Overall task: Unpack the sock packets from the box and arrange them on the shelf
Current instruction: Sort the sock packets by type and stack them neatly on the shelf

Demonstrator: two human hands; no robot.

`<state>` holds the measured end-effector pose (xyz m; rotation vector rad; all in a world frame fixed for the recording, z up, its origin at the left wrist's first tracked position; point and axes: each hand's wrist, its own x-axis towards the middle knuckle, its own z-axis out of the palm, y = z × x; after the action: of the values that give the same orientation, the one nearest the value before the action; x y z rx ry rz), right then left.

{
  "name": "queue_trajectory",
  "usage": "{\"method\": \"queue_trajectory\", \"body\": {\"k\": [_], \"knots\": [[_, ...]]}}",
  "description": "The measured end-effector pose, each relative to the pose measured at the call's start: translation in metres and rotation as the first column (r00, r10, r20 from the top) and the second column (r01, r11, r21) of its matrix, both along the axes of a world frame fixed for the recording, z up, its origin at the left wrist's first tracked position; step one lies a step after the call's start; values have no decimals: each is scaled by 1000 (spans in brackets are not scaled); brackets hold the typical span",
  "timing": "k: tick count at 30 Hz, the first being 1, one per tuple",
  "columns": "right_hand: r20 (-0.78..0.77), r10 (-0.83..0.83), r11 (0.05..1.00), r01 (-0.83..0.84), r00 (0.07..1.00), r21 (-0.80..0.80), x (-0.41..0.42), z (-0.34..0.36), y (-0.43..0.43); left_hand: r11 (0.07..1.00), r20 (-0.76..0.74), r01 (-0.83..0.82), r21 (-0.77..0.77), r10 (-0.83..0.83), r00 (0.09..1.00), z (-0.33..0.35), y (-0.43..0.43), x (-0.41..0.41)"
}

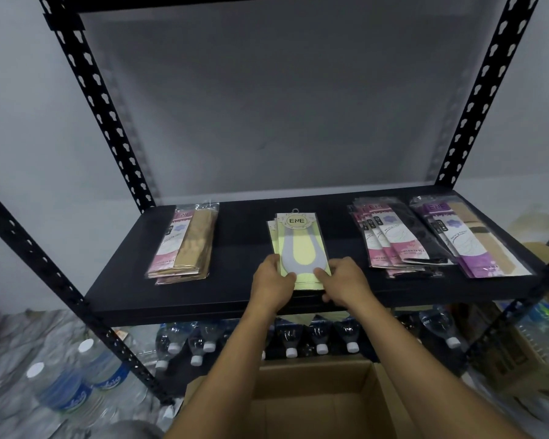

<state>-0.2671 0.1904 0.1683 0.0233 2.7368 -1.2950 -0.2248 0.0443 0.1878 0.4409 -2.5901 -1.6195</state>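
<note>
Your two hands hold the near end of a small stack of pale yellow sock packets [299, 245] with grey foot-shaped inserts and a round "ENE" label. The stack lies flat in the middle of the black shelf board [241, 248], its near edge at the board's front lip. Your left hand [271, 280] grips the near left corner with the thumb on top. Your right hand [346, 283] grips the near right corner, thumb on top and fingers curled under the edge.

A pile of pink-and-tan packets [184, 245] lies well apart to the left. To the right lie fanned pink-and-black packets [393, 239], and just beside them purple-and-beige packets [469, 239].

The open brown cardboard box [314, 384] sits below your forearms. Clear water bottles with white caps [320, 335] lie under the shelf.
</note>
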Motion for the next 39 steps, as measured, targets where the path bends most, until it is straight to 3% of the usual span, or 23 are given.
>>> {"method": "queue_trajectory", "body": {"k": [8, 19, 30, 39], "knots": [[-55, 100, 984, -90, 993, 155, -12, 13, -47, 996, -6, -84, 17, 84, 996, 1, -49, -11], [-111, 7, 995, -18, 994, -98, -42, 18, -58, 989, 26, -140, 37, 139, 990, 5, -63, -43], [-28, 68, 997, -69, 997, -35, -62, 17, -65, 982, -23, -89, 165, 94, 995, 0, -67, -57], [-94, 33, 989, -46, 995, -143, -39, 20, -54, 989, -105, -44, 140, 59, 993, -7, -72, -43]]}}
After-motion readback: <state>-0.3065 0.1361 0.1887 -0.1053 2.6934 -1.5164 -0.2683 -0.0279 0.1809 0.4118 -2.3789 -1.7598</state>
